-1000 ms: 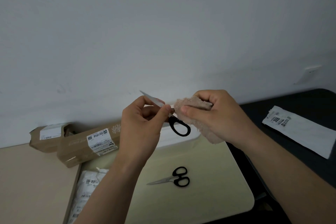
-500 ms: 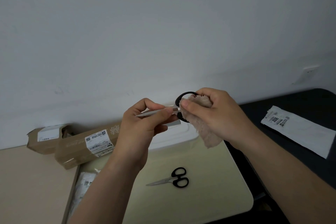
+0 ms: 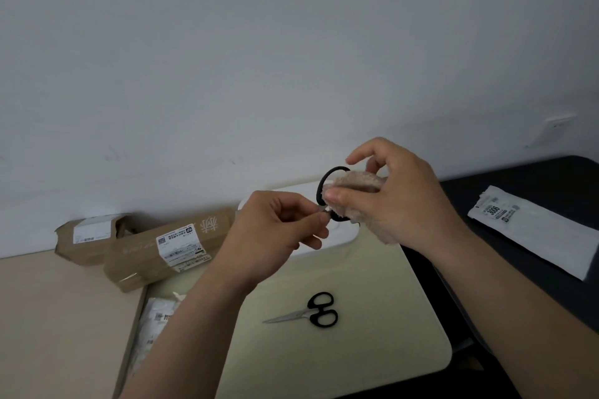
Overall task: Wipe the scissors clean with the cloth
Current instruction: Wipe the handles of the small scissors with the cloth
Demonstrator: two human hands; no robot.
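My left hand (image 3: 278,223) pinches the blade end of a pair of black-handled scissors (image 3: 327,180), held in the air above the table. Its blades are hidden in my fingers; one black handle loop shows. My right hand (image 3: 395,201) presses a fluffy beige cloth (image 3: 359,185) against the handles, thumb in front, fingers over the top. A second pair of black-handled scissors (image 3: 308,312) lies shut on the pale yellow-green table top (image 3: 372,350), blades pointing left.
Two brown cardboard parcels (image 3: 162,249) with labels lie at the left by the wall. A white plastic bag (image 3: 155,330) sits at the table's left edge. Another white labelled bag (image 3: 534,230) rests on a dark surface at right. A white wall stands close behind.
The held scissors have been turned so the handles point right into the cloth. My right hand has shifted with the cloth from the blade to the handle loops and lifted its index finger.
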